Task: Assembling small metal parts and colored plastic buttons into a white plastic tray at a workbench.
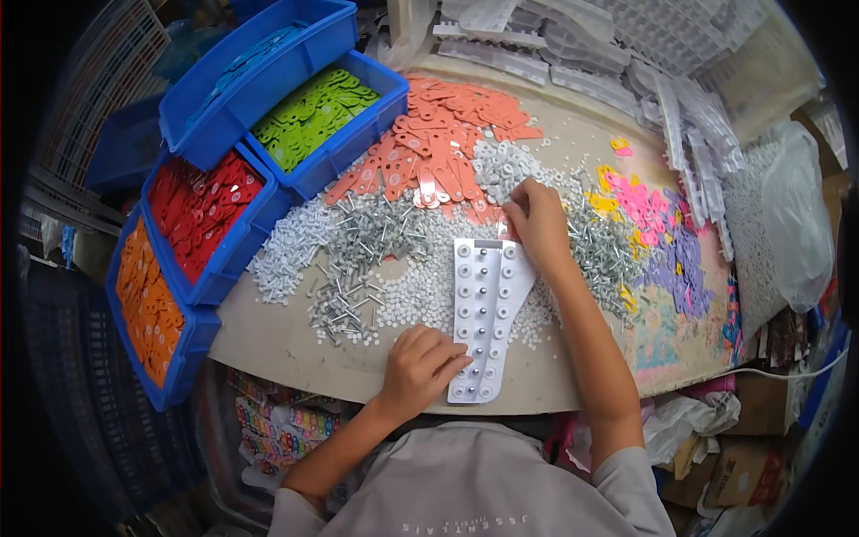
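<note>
A long white plastic jig lies near the table's front edge, with white ring pieces along both sides and a row of metal pin heads down its middle. My left hand is beside its lower left edge, fingers curled with the tips over the jig; anything between them is too small to make out. At the jig's far end, my right hand is closed with thumb and forefinger together. What it pinches is hidden. Close by that hand are a heap of white rings and a pile of salmon-coloured flat strips.
Silver screws and small white discs spread left of the jig, more screws right of it. Blue bins hold green, red, orange and blue strips. Pink pieces and purple pieces lie at the right, beside clear plastic bags.
</note>
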The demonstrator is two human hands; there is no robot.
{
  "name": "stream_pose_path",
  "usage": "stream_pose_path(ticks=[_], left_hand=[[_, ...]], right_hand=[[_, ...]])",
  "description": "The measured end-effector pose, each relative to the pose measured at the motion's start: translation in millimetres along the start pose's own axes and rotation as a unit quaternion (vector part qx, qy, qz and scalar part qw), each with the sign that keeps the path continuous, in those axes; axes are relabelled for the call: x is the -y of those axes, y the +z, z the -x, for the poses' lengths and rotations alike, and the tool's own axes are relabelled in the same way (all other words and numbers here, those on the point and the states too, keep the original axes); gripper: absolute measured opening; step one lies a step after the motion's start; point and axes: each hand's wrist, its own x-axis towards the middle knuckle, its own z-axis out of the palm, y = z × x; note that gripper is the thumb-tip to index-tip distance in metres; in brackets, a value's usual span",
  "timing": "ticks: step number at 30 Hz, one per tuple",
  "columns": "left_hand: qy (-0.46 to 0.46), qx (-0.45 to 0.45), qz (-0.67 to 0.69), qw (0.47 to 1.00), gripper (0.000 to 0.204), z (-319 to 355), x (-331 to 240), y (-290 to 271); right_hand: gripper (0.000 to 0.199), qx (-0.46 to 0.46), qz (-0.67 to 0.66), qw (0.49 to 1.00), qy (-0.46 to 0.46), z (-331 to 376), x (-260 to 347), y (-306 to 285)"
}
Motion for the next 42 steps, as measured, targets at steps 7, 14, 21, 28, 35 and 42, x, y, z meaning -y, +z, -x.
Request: stream_pose_path(ticks=[7,14,21,28,35,42], left_hand=[[-0.085,-0.058,0.046,0.994,0.014,0,-6,-6],[-0.188,-0.06,0.161,0.967,0.019,5,-29,-18],[-0.171,0.091,0.258,0.946,0.014,15,-41,-18],[-0.263,0.106,0.248,0.926,0.007,26,-40,-15],[-0.146,0.04,0.034,0.988,0.008,15,-36,-3],[-0.129,0.041,0.01,0.991,0.009,15,-32,-4]], right_hand=[[0.013,-0.07,0.054,0.993,-0.085,17,13,-18],[0.012,0.097,-0.147,0.982,-0.066,144,78,-64],[0.011,0.153,-0.215,0.965,-0.003,215,85,-62],[0.011,0.132,-0.219,0.964,0.077,219,82,-65],[0.01,0.11,-0.115,0.987,-0.026,202,59,-55],[0.008,0.123,-0.132,0.984,-0.012,201,60,-55]])
